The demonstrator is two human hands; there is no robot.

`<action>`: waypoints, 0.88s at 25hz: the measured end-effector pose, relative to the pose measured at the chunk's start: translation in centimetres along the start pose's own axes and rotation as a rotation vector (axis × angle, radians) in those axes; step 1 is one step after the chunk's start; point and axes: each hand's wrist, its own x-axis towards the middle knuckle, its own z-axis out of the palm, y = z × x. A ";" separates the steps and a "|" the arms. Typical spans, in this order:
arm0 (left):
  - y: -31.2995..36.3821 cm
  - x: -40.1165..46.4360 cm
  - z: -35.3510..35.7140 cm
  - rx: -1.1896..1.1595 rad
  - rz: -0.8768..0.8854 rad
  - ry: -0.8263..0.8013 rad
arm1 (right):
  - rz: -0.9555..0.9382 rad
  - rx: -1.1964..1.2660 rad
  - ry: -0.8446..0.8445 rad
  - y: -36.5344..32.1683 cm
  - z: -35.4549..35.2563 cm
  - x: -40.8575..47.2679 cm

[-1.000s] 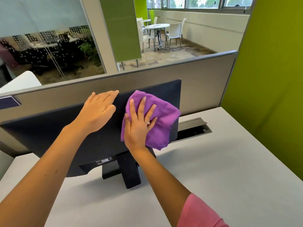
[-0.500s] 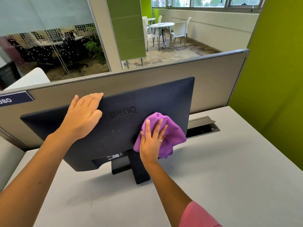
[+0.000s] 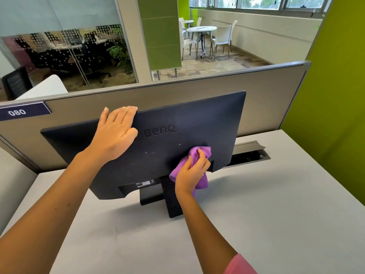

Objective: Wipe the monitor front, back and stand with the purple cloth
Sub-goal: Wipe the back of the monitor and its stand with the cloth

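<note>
A dark monitor stands on the grey desk with its back toward me, the brand lettering visible. Its screen side is hidden. My left hand rests flat on the back near the top edge, fingertips curling over the rim. My right hand grips the bunched purple cloth and presses it against the lower middle of the back, just above the stand. The stand's neck and dark base show below the panel.
The grey desk spreads to the right and front. An open cable tray sits in the desk behind the monitor. A beige partition runs along the back, and a green wall closes the right side.
My right hand has slid the cloth down the monitor's back from the upper right to the lower middle, bunching it up. My left hand has shifted slightly along the top edge.
</note>
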 end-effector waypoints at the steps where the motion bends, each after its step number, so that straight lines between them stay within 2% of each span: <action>1: -0.1 0.0 0.0 0.001 -0.004 -0.001 | 0.013 0.050 0.010 -1.2 -0.1 0.5; 4: -0.1 0.0 -0.1 -0.003 -0.005 -0.005 | -0.059 0.180 0.027 -4.9 -0.1 2.0; 6: 0.0 0.0 -0.1 -0.011 -0.004 -0.005 | -0.263 0.156 -0.050 -7.1 0.2 2.5; 10: -0.3 0.1 0.0 -0.031 -0.026 -0.018 | -0.807 -0.082 -0.251 -8.7 2.0 1.7; 14: -0.3 0.3 0.1 -0.039 -0.020 -0.013 | -1.059 -0.174 -0.407 -5.7 0.6 1.5; 15: -0.2 0.3 0.1 -0.042 -0.018 -0.009 | -1.067 -0.181 -0.451 -4.6 -0.2 1.9; 17: 0.0 0.3 0.0 -0.045 -0.016 -0.008 | -0.932 -0.154 -0.478 -2.8 -1.6 3.6; 18: 0.0 0.3 0.0 -0.045 -0.016 -0.011 | -0.836 -0.140 -0.433 -2.6 -2.3 4.5; 20: -0.1 0.3 -0.1 -0.047 -0.024 -0.023 | -0.733 -0.177 -0.229 -2.8 -2.7 6.5; 22: -0.1 0.3 0.0 -0.046 -0.032 -0.037 | -0.712 -0.192 -0.105 -4.3 -2.0 7.8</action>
